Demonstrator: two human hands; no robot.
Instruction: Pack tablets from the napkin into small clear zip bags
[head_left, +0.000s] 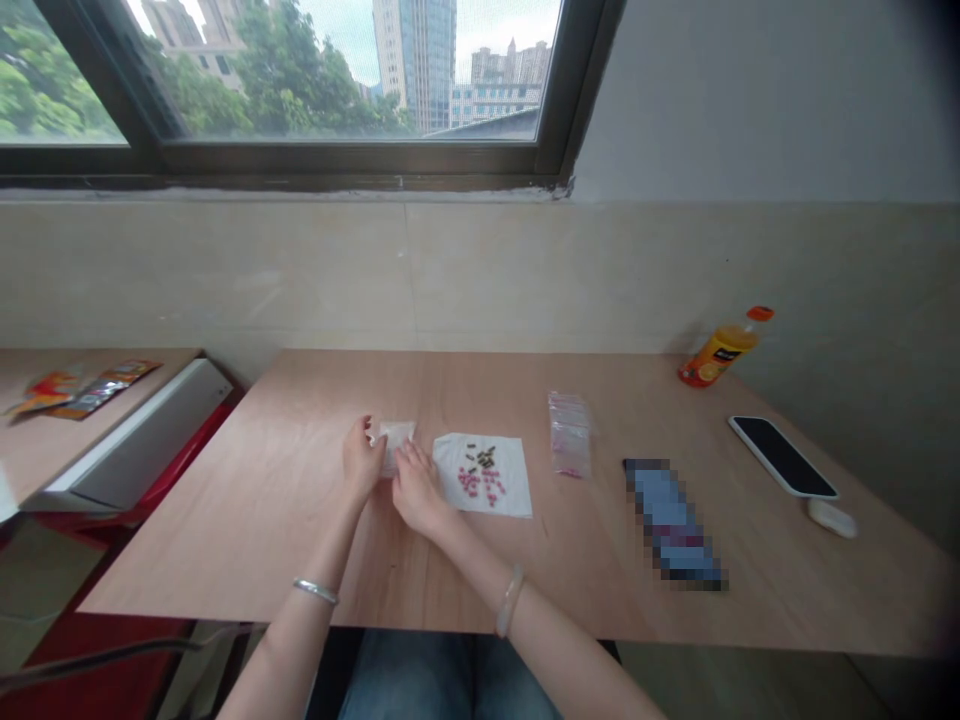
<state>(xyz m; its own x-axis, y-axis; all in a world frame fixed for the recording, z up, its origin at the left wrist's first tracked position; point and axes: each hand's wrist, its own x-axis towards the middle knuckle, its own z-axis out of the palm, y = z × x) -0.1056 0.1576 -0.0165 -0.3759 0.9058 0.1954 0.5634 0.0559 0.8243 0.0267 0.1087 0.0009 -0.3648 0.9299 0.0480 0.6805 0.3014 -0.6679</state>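
Note:
A small, whitish, see-through plastic bag [396, 436] lies on the wooden table between my two hands. Curled at its left edge, my left hand [363, 462] has thumb and fingers closed on the bag. My right hand [420, 492] is at the bag's right side, back of the hand up, its close-set fingers gripping the lower right edge. Just right of it a white paper sheet [517, 490] is spread flat. On the paper lie several pink tablets [480, 484] and several dark green capsule-like pieces [484, 458]. Whether anything is inside the bag I cannot tell.
Further right lies a stack of clear plastic bags [570, 435]. Beyond are a blurred-out phone-like object [675, 525], a white-edged phone [782, 457], a white rounded case [832, 518] and a tilted-looking orange drink bottle [720, 352]. Snack packets [97, 388] lie on the left table.

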